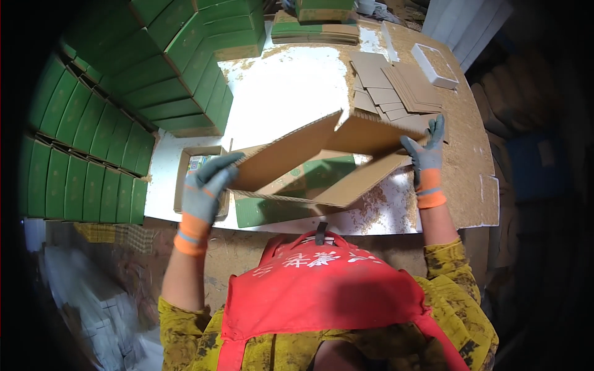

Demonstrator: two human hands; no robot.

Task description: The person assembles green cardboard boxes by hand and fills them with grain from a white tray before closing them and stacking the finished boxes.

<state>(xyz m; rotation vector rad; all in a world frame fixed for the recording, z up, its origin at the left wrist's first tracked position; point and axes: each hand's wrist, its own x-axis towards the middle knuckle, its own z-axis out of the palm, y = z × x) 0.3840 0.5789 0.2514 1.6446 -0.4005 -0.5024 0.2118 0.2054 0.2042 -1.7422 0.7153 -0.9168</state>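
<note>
Between my hands is a cardboard box sleeve (287,153), opened out into a slanted four-sided frame with brown inner walls. My left hand (206,185), in a grey glove with an orange cuff, grips its left corner. At the right corner my right hand (426,148), gloved alike, holds the edge with thumb and fingers spread along it. Under the sleeve a flat green carton blank (264,212) lies on the table, partly hidden. Beside my left hand stands a small open cardboard box (184,157) with printed packets inside.
Stacked green cartons (162,92) rise at the left and back left. Loose flat cardboard sheets (373,76) lie at the right, near a white foam tray (436,65). Flattened cartons (315,33) are piled at the table's far edge. Brown crumbs dust the white tabletop (297,74).
</note>
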